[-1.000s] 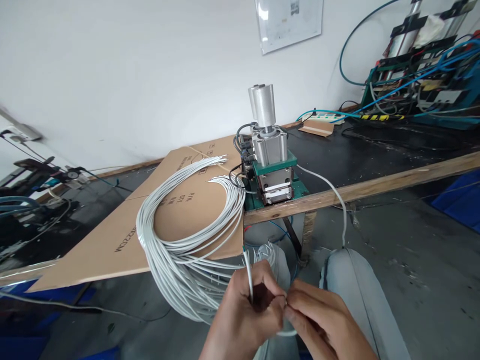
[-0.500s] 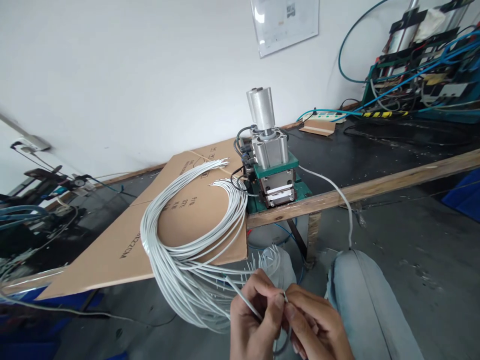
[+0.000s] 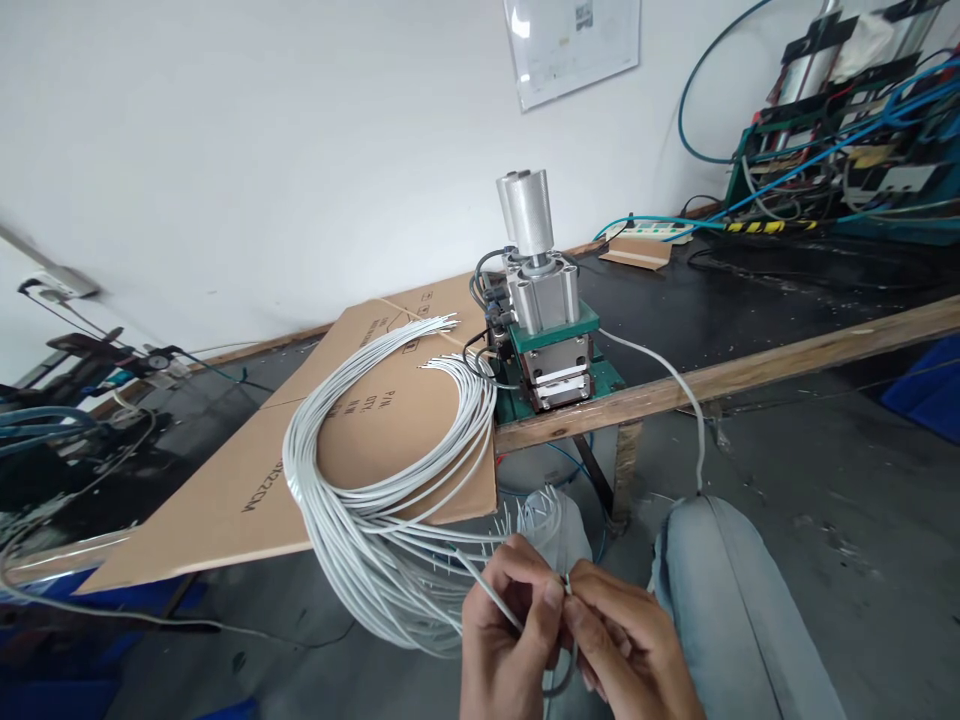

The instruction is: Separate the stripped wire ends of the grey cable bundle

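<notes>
Both hands meet fingertip to fingertip in front of my lap. My left hand (image 3: pixel 514 625) is closed around a light grey cable (image 3: pixel 487 588), and its thumb and forefinger pinch near the cable's end. Close against it, my right hand (image 3: pixel 619 630) pinches the small pale tip between thumb and forefinger. A darker loop of cable (image 3: pixel 559 688) hangs below the fingers; I cannot tell whether it is the same piece. To the left, a coiled bundle of grey cables (image 3: pixel 322 520) lies on a cardboard sheet (image 3: pixel 187 510) and droops over its edge, several ends near my left knee.
A pneumatic press with silver cylinders (image 3: pixel 541 290) on a green base stands at the edge of the black bench (image 3: pixel 750 300). Another machine (image 3: pixel 847 130) with blue hoses sits back right. A power strip (image 3: pixel 649 232) lies by the wall. Blue bins (image 3: pixel 930 390) are below.
My fingertips have shifted slightly at the cable end, and the dark loop below shows a little more. The view has moved slightly; the bundle and press stay in place.
</notes>
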{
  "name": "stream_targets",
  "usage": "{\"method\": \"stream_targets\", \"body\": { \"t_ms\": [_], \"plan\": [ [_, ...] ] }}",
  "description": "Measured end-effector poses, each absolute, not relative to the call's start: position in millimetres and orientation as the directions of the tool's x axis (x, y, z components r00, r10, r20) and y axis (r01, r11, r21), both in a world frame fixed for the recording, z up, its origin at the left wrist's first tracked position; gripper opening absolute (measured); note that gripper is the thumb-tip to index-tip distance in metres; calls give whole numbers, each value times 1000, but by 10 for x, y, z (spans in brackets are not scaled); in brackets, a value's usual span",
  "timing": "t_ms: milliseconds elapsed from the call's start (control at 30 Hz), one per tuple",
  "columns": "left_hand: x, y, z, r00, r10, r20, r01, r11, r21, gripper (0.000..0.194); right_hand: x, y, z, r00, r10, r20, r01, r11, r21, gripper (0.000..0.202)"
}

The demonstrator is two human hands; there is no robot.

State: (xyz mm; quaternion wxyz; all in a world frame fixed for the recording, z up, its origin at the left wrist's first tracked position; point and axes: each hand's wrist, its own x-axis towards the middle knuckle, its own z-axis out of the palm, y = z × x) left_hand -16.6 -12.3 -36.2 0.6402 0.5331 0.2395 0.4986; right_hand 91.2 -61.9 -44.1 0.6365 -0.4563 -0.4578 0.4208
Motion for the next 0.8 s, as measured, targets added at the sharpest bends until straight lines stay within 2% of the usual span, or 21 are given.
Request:
{"method": "stream_targets", "body": {
  "t_ms": [100, 267, 567, 733, 800],
  "plan": [
    [-154, -151, -275, 387, 913, 132, -361, 18, 932, 26, 930, -600, -429, 226, 934, 276, -35, 291, -956, 50],
    [-70, -215, -89, 285, 959, 4, -349, 100, 932, 35, 954, -569, -420, 224, 895, 386, 51, 385, -921, 51],
    [-10, -206, -38, 273, 961, -42, -332, 135, 933, 45, 962, -584, -509, 210, 901, 380, -5, 389, -921, 43],
    [-27, -198, -79, 288, 955, -63, -332, 162, 929, 41, 958, -595, -486, 213, 905, 368, -4, 377, -926, 43],
    [-42, -206, -118, 312, 947, -71, -325, 177, 929, 38, 959, -598, -477, 232, 913, 334, -51, 355, -934, 45]
  ]
}}
